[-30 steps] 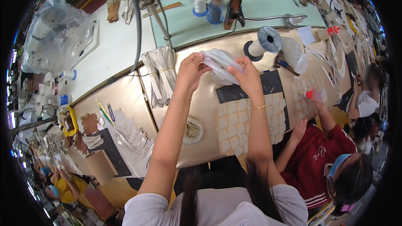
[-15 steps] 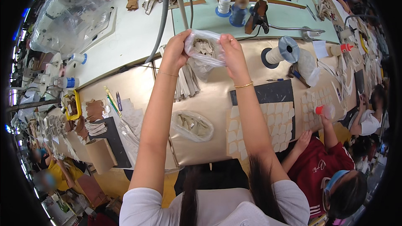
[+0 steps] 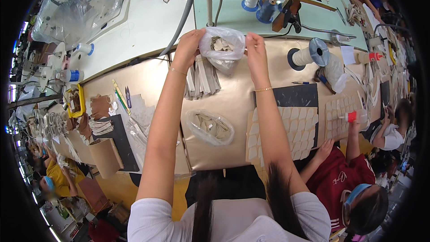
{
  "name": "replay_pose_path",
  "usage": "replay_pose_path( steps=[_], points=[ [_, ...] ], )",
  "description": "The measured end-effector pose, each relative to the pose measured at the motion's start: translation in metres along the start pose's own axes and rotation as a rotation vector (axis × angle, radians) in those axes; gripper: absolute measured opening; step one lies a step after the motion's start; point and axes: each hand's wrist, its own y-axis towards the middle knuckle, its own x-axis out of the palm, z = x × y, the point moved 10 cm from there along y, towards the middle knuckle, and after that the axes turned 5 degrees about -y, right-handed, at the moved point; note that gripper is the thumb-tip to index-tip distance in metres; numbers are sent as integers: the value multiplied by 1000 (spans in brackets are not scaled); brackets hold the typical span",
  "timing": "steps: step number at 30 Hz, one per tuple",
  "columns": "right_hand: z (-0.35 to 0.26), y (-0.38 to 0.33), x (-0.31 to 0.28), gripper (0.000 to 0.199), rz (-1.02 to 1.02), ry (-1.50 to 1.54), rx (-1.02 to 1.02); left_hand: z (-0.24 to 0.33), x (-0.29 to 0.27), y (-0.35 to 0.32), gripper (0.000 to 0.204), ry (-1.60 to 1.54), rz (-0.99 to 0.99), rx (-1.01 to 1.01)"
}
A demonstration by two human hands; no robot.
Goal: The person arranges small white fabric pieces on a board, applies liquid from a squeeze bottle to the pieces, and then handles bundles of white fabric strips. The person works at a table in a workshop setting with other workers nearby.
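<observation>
Head view: fingers half hidden by plastic bag.

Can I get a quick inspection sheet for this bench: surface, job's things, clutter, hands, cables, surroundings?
Surface: tan worktable, crowded; pale green table behind it.
Job's things: clear plastic bag of small beige cut pieces, held up between both hands; second bag of pieces lying flat on the table.
Clutter: stack of beige strips, sheets of cut beige shapes, black mat, thread spool, pens.
Hands: left hand and right hand each grip a side of the bag.
Cables: grey hose running across the pale table.
Surroundings: a person in a red top at the right works on the same table; others sit further off.
</observation>
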Motion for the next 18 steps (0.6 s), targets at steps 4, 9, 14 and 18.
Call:
replay_pose_path(
  steps=[4,9,14,18],
  points=[
    [-9,-32,-22,49,84,-277,-47,10,-1,-9,26,137,72,109],
    [30,-39,3,66,-171,-21,132,2,0,-9,43,227,68,62],
    [1,-50,29,68,-211,-376,-225,-33,21,-28,83,165,-77,-129],
    [2,-49,42,70,-175,-517,-273,-35,28,-38,78,-25,-154,-136]
  ],
)
